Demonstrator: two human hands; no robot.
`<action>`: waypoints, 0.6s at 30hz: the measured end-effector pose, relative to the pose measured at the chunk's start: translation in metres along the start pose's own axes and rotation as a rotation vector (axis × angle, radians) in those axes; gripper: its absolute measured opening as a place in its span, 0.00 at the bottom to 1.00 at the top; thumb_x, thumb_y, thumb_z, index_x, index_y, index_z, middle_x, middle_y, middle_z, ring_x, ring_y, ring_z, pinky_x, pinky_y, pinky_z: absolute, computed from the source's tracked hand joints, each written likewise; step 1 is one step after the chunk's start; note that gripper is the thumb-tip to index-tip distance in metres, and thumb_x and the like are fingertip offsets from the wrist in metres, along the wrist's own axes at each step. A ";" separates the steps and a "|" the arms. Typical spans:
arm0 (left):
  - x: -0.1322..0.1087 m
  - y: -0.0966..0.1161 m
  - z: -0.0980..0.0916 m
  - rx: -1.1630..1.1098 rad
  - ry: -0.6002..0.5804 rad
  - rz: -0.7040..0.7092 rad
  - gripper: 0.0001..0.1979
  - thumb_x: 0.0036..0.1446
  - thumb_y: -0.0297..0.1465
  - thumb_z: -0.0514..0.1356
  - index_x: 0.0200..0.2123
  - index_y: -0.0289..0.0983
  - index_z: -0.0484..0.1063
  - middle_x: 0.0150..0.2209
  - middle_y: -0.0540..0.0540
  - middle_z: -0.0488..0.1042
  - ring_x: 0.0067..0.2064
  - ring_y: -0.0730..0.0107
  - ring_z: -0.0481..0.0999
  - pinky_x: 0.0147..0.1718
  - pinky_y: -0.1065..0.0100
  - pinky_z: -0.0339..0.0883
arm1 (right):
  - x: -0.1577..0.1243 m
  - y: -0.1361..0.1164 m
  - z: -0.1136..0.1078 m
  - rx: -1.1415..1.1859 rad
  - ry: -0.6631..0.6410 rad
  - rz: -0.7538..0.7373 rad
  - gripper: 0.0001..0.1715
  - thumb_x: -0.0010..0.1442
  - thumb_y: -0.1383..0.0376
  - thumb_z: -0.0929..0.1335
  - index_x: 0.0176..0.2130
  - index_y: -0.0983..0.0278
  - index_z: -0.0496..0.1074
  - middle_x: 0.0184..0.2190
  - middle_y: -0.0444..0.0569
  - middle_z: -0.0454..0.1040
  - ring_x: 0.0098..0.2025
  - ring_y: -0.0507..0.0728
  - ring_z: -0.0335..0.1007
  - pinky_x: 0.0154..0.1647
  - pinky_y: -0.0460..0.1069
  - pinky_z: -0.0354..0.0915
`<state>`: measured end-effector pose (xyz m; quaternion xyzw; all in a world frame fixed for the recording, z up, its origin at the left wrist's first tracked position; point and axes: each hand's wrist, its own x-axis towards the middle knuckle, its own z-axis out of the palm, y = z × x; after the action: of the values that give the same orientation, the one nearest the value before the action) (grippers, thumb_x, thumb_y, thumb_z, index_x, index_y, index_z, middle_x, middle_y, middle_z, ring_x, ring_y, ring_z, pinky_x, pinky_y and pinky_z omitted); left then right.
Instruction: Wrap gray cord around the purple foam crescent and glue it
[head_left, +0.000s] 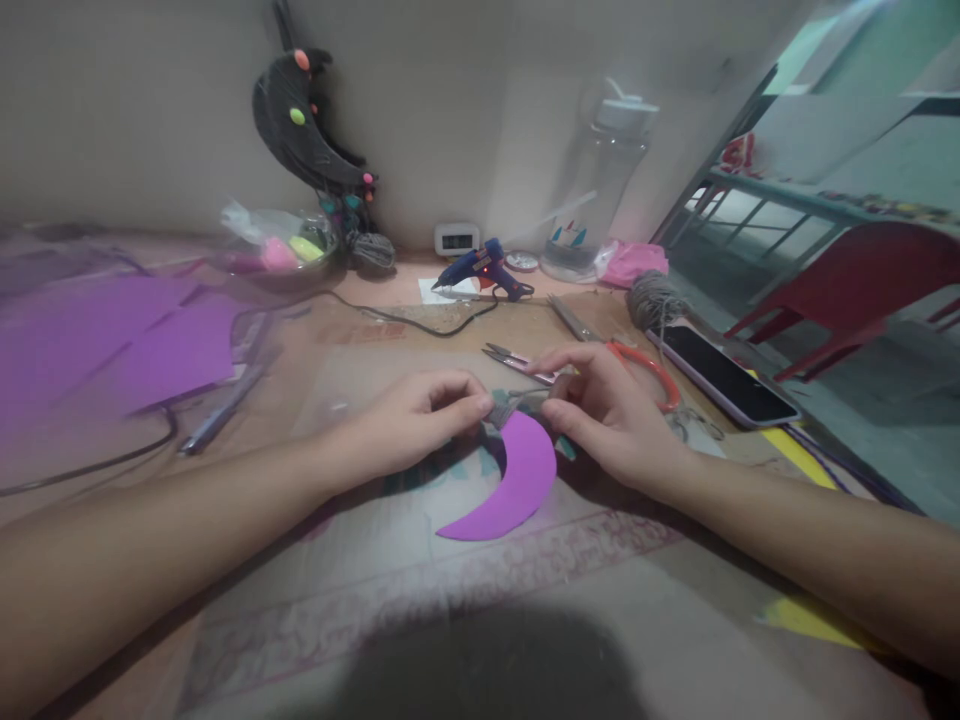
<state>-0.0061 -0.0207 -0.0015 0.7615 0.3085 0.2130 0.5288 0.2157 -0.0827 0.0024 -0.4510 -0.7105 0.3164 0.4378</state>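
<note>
A purple crescent moon cut-out (529, 470) lies in front of me, its lower tip pointing left. Grey yarn (504, 410) is wrapped round its upper end. My left hand (431, 415) pinches that wrapped tip between thumb and forefinger. On the other side, my right hand (600, 415) has its fingers closed on the loose strand of yarn, which runs across from the wrapped end. Just beyond my right fingers are small thread snips (517, 362), partly covered by the hand, and orange-handled scissors (652, 370).
A glue gun (476, 265) with a lit red light stands at the back, its cord trailing left. Purple sheets (112, 340) and a pen (225, 405) lie left. A phone (724, 375), a yarn ball (656, 298) and a clear bottle (600, 190) are right. A dark decorated crescent (300, 130) hangs behind.
</note>
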 end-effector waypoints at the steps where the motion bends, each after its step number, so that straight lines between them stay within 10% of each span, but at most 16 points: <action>1: 0.000 0.000 0.000 0.003 -0.008 0.004 0.16 0.62 0.42 0.53 0.29 0.36 0.67 0.26 0.52 0.68 0.26 0.75 0.65 0.25 0.71 0.56 | 0.000 0.000 0.000 0.048 -0.065 0.032 0.17 0.62 0.64 0.67 0.51 0.58 0.63 0.40 0.46 0.70 0.28 0.48 0.64 0.27 0.45 0.61; 7: -0.001 0.002 -0.001 0.044 -0.036 0.023 0.16 0.63 0.43 0.53 0.29 0.37 0.67 0.26 0.51 0.67 0.27 0.74 0.65 0.27 0.70 0.57 | 0.002 -0.002 0.003 0.168 -0.200 0.080 0.20 0.64 0.66 0.65 0.55 0.59 0.64 0.42 0.48 0.73 0.39 0.51 0.70 0.37 0.47 0.66; 18: -0.001 0.004 -0.002 0.118 -0.083 0.048 0.16 0.63 0.42 0.52 0.30 0.36 0.69 0.27 0.50 0.69 0.30 0.72 0.67 0.30 0.70 0.60 | 0.008 -0.001 0.000 -0.224 -0.116 0.030 0.05 0.60 0.65 0.68 0.34 0.64 0.74 0.32 0.46 0.75 0.34 0.52 0.69 0.36 0.47 0.63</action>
<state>-0.0075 -0.0213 0.0029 0.8068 0.2799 0.1755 0.4898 0.2134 -0.0761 0.0059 -0.4886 -0.7588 0.2671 0.3379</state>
